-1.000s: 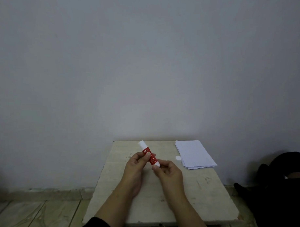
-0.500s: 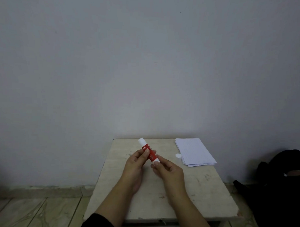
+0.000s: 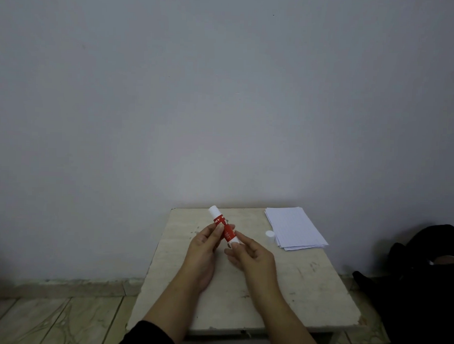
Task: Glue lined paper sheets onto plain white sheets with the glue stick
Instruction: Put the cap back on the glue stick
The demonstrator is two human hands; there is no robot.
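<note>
We hold the glue stick [image 3: 223, 227] up over the tabletop [image 3: 307, 282], our left hand [image 3: 205, 251] wrapped around its middle and our right hand [image 3: 251, 257] pinching its bottom end. It has tipped up a little since a second ago. The lined paper [image 3: 294, 228] waits untouched, to the right of the glue stick.

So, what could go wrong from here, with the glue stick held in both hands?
The small white cap lies loose beside the paper stack; a sleeve could knock it off the table. The glue stick is held above the bare table by the left hand and right hand, so a slip may smear glue there.
</note>
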